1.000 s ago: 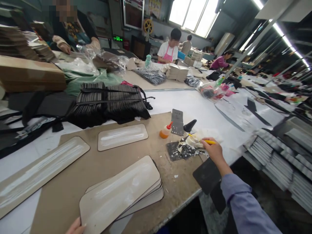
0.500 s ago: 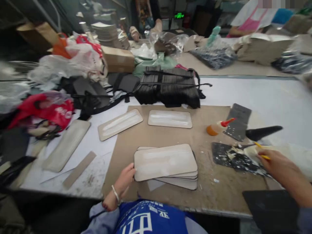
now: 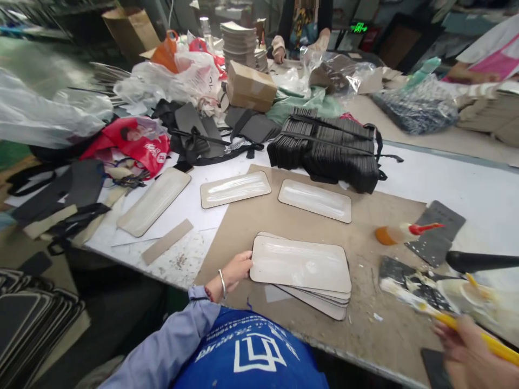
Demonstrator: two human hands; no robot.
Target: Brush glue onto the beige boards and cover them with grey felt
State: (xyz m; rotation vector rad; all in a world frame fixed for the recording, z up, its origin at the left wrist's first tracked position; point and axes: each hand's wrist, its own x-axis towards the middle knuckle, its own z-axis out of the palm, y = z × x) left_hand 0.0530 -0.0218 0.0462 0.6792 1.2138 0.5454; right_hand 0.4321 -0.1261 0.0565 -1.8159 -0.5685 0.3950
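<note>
With the left hand (image 3: 232, 274) pinching the top board (image 3: 302, 267) mid-frame and the right hand (image 3: 472, 348) grasping the brush (image 3: 446, 320), lower right, fingers should best avoid the white streaks (image 3: 284, 249).

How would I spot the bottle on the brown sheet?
Find the brown sheet on the white-topped table. Near its right side, the bottle sits beside a dark grey piece flecked with white. Its pointed red nozzle and orange contents set it apart from its grey and black neighbours.

Worktop light: soft, whitish, moderately bright
Panel glare: pale streaks (image 3: 237, 187)
Background: dimmer, smeared
Edges: stretched, right hand (image 3: 472, 351) blurred
</note>
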